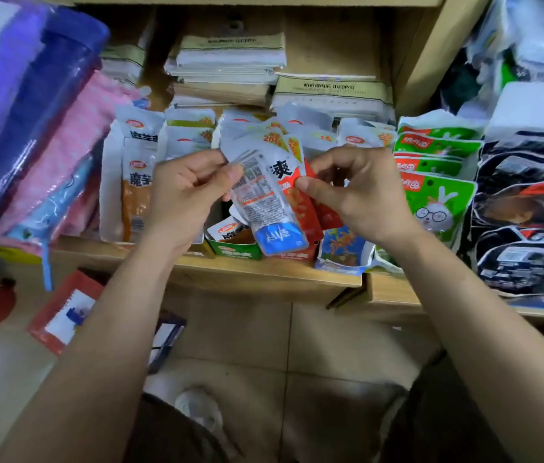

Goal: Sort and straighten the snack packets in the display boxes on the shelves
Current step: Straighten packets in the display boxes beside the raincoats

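My left hand (182, 195) pinches a white packet with a blue bottom (265, 208), its printed back side facing me, tilted in front of the shelf. My right hand (361, 190) pinches red and white snack packets (300, 198) fanned just behind it. Both hands hold these above a green display box (235, 247) and a red display box (297, 253) on the shelf edge. More white packets (194, 132) stand in rows behind the hands.
Orange packets (135, 182) stand at the left, green rabbit packets (437, 195) and black packets (524, 225) at the right. A blue box (344, 248) sits by the shelf edge (264, 272). Wrapped cloth bundles (30, 128) fill the far left. Paper stacks (230, 58) lie behind.
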The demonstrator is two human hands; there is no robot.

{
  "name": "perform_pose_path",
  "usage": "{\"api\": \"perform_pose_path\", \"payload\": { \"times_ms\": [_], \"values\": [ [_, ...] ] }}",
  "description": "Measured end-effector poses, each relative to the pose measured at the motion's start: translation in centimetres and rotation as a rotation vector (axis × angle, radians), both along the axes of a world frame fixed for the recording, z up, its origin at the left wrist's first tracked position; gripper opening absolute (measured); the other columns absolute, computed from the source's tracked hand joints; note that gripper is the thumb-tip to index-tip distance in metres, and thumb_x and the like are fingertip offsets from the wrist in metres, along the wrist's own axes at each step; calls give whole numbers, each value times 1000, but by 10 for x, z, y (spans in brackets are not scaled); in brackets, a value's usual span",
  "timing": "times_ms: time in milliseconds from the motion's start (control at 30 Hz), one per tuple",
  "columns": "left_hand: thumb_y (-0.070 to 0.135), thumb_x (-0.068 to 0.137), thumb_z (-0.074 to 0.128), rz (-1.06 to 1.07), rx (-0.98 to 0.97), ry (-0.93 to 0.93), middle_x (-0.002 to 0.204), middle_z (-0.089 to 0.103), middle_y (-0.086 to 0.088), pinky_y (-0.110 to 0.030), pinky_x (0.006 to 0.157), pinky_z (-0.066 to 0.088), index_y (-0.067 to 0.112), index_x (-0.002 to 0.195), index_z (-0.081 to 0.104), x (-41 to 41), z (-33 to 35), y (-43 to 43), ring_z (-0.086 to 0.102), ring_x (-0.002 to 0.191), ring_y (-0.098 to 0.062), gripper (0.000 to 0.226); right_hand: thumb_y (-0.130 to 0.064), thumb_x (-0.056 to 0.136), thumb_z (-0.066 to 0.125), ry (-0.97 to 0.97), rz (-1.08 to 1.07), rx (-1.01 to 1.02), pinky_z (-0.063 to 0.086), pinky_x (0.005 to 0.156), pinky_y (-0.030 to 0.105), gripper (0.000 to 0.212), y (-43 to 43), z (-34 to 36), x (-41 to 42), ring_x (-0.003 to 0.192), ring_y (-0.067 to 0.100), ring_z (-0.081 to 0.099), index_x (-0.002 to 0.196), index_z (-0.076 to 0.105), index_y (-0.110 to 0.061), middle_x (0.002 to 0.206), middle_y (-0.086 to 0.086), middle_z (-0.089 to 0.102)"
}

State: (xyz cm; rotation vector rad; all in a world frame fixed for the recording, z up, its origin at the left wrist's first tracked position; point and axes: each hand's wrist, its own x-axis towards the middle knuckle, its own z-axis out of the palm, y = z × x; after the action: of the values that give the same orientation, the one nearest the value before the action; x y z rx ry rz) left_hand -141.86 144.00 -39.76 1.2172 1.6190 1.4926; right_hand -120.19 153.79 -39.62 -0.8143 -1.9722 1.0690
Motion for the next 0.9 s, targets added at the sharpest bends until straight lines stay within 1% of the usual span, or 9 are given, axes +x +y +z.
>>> {"api": "perform_pose_path", "payload": {
  "times_ms": [100,200,300,433,533,600,667,800,900],
  "values": [
    [2,91,69,32,-18,25,79,75,20,-18,61,52,25,99,73,0,9,9,59,66,-11,24,-16,83,81,44,-132,-35,39,59,13,7,-1,-10,5,56,1,52,80,76,-12,66,-14,67],
    [4,92,69,-3,-47,108,83,76,20,-18,61,51,20,110,71,-5,18,10,62,65,-1,24,-15,82,81,125,-309,-94,42,61,15,9,-6,-20,3,58,-4,54,79,74,-20,63,-24,64],
    [5,93,68,15,-57,87,87,76,18,-18,66,53,16,109,72,-12,22,3,69,77,1,20,-15,83,80,163,-432,-119,43,61,16,8,-18,-26,0,60,-4,55,79,74,-18,68,-15,67],
    [3,92,69,68,-14,35,86,76,19,-15,68,53,19,105,72,-17,25,-6,71,81,1,21,-14,85,78,208,-485,-130,45,59,19,4,-31,-24,-6,60,-1,57,82,76,-15,70,-8,69],
    [3,91,70,78,6,22,84,75,23,-17,69,55,20,105,71,-14,25,-16,72,84,0,22,-6,86,76,225,-500,-169,46,52,18,9,-39,-17,-8,52,-2,54,80,73,-12,66,0,65],
    [3,91,70,81,17,15,83,74,24,-18,67,56,22,103,72,-10,25,-22,72,84,0,22,-4,86,75,235,-516,-185,48,50,19,18,-43,-11,-8,51,1,54,75,70,-17,66,3,65],
    [4,91,70,90,24,12,83,75,20,-18,65,54,20,104,73,-7,26,-28,72,81,0,20,-3,86,74,245,-519,-196,48,49,17,25,-47,-9,-6,50,2,55,72,68,-22,65,2,64],
    [7,91,70,161,45,7,92,76,7,-17,61,52,4,111,75,-5,29,-30,70,77,0,20,-7,86,76,242,-530,-205,52,52,26,12,-49,-9,-2,55,13,60,77,71,-13,68,7,67],
    [10,90,72,131,71,42,92,76,12,-20,65,53,9,107,76,-11,28,-22,72,83,-3,18,-8,84,78,248,-572,-219,57,58,31,16,-48,-9,0,61,12,64,76,71,-20,69,-2,70]
  ]
}}
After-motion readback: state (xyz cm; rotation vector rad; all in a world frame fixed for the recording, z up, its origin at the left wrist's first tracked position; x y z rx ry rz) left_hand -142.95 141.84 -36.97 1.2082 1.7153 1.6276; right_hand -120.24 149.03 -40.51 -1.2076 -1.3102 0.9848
